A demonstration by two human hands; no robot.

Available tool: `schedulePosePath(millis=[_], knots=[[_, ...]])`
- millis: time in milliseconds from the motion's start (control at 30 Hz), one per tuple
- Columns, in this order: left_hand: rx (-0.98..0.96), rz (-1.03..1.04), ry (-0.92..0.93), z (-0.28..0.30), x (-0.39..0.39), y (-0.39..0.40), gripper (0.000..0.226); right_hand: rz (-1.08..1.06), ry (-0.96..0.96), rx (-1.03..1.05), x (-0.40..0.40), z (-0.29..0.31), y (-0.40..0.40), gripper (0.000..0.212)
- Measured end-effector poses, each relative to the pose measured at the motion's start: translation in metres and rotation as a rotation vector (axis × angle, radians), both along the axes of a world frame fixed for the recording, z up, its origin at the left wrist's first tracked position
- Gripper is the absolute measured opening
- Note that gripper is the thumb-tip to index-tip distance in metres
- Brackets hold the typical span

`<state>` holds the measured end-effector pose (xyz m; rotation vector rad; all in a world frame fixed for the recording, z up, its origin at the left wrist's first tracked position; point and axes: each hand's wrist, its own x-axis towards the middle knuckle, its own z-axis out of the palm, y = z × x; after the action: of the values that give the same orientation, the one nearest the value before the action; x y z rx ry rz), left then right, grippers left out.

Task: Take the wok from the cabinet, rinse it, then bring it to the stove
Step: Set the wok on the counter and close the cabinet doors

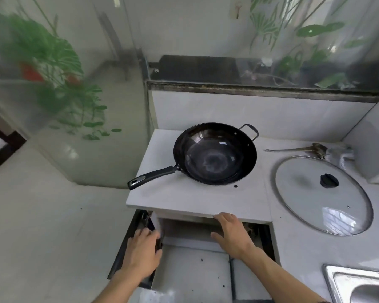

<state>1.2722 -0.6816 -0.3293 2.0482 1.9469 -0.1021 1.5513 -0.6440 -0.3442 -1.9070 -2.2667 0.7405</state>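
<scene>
Head view: wok (214,153) sits upright on white counter (184,197), long handle pointing left past counter edge, nobody touching it. Glass lid (323,194) lies flat right of wok, apart from it. Sink (359,285) corner at lower right. Left hand (143,250) grip curled round cabinet door (129,248) edge below counter. Right hand (231,234) grip loose, fingers straight, fingertips at counter's front edge.

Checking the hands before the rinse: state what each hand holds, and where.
Neither holds the wok. Left hand grips the cabinet door's edge; right hand is open.
</scene>
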Motion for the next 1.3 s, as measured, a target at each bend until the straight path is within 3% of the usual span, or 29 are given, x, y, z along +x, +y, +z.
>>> schedulePosePath(millis=[300, 400, 533, 633, 733, 867, 1067, 1200, 1300], knots=[[-0.019, 0.205, -0.196, -0.036, -0.043, -0.021, 0.036, 0.062, -0.118, -0.048, -0.02, -0.018, 0.01, 0.064], [-0.023, 0.284, -0.236, -0.054, -0.062, -0.021, 0.046, 0.053, -0.183, -0.072, -0.026, -0.028, 0.021, 0.069], [0.037, 0.221, 0.016, -0.072, -0.085, -0.016, 0.054, -0.039, -0.207, -0.134, -0.017, -0.04, 0.036, 0.071], [-0.029, 0.206, 0.066, -0.083, -0.093, -0.011, 0.06, -0.05, -0.25, -0.13, -0.01, -0.051, 0.04, 0.071], [-0.138, 0.34, -0.13, -0.094, -0.094, -0.008, 0.06, -0.056, -0.264, -0.128, -0.01, -0.058, 0.038, 0.074], [-0.14, 0.568, -0.453, -0.095, -0.093, -0.008, 0.052, -0.036, -0.287, -0.126, -0.01, -0.063, 0.036, 0.083], [-0.128, 0.739, -0.613, -0.098, -0.084, -0.009, 0.062, 0.019, -0.305, -0.132, 0.005, -0.053, 0.045, 0.08], [-0.135, 0.784, -0.648, -0.097, -0.076, -0.004, 0.031, 0.044, -0.292, -0.157, 0.01, -0.049, 0.046, 0.082], [-0.163, 0.839, -0.742, -0.092, -0.066, -0.005, 0.033, 0.06, -0.249, -0.155, 0.018, -0.045, 0.048, 0.079]])
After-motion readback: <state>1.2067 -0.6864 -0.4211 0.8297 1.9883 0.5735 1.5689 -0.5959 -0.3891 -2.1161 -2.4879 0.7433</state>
